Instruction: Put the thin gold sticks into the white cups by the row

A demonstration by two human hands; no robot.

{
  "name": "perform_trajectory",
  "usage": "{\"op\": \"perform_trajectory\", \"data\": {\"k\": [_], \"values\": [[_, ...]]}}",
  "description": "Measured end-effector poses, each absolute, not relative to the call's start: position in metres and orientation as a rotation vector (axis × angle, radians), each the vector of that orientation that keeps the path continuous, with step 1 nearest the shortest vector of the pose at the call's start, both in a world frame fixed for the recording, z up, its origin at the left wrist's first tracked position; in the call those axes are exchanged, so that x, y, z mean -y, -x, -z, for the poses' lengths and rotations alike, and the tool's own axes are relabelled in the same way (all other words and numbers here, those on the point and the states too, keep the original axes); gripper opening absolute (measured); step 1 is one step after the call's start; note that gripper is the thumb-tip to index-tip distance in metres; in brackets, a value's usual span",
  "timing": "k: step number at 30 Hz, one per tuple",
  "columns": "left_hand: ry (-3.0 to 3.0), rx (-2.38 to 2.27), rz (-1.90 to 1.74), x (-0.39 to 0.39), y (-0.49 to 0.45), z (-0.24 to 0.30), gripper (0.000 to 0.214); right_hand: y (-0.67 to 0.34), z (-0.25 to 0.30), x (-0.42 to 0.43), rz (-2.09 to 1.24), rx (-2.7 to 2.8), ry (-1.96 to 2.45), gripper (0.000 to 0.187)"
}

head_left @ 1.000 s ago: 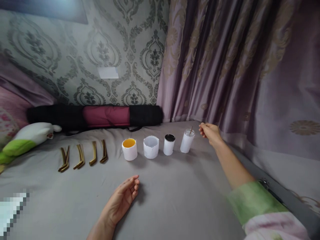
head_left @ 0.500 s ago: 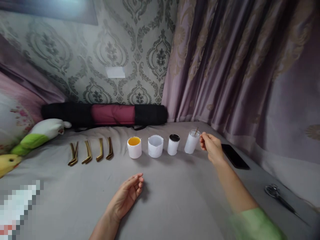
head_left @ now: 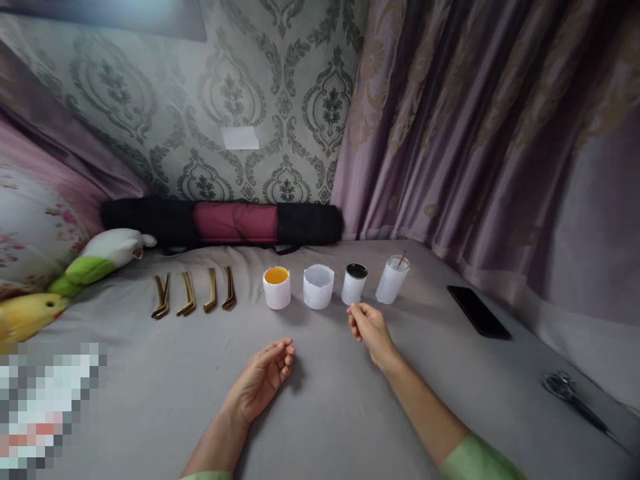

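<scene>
My left hand (head_left: 263,379) rests on its side on the grey sheet, fingers loosely curled, holding nothing. My right hand (head_left: 367,328) hovers above the sheet just in front of the black-topped cup (head_left: 354,284), fingers lightly bent, nothing visible in them. A row of white cups stands behind: one with orange liquid (head_left: 277,287), an empty-looking one (head_left: 318,286), the black-topped one, and a tall one (head_left: 393,279) with a thin stick in it. Several bent golden straws (head_left: 194,293) lie in a row to the left.
A black-and-maroon rolled bag (head_left: 225,223) lies against the patterned wall. Plush toys (head_left: 103,262) sit at the left. A black phone (head_left: 478,311) and scissors (head_left: 570,393) lie on the right of the sheet, below a mauve curtain (head_left: 475,133).
My right hand has pulled back from beside the tall cup with the stick, leftward and toward me. The view has shifted, bringing the phone and scissors into sight. My left hand stays put.
</scene>
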State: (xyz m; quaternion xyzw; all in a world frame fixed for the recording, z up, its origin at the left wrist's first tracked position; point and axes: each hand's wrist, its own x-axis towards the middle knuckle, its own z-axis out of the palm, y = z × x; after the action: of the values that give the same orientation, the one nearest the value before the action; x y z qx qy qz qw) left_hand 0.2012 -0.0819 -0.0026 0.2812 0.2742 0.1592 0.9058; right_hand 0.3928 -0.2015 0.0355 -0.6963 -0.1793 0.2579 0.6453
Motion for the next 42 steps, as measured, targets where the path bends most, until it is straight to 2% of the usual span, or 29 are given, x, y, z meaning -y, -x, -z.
{"op": "perform_trajectory", "data": {"k": [7,22,35,42], "values": [[-0.583,-0.564,-0.332,0.081,-0.202,0.004,0.013,-0.372,-0.017,0.183,-0.637,0.476,1.623,0.034],[-0.698,-0.691,-0.35,0.077,-0.214,-0.008,0.006,-0.369,0.022,0.178,-0.436,0.596,1.79,0.04],[-1.037,-0.961,-0.554,0.01,-0.221,-0.019,0.004,-0.369,0.025,0.179,-0.402,0.616,1.807,0.041],[-1.259,-1.062,-0.63,-0.02,-0.217,-0.019,0.016,-0.369,0.026,0.18,-0.349,0.652,1.832,0.043]]}}
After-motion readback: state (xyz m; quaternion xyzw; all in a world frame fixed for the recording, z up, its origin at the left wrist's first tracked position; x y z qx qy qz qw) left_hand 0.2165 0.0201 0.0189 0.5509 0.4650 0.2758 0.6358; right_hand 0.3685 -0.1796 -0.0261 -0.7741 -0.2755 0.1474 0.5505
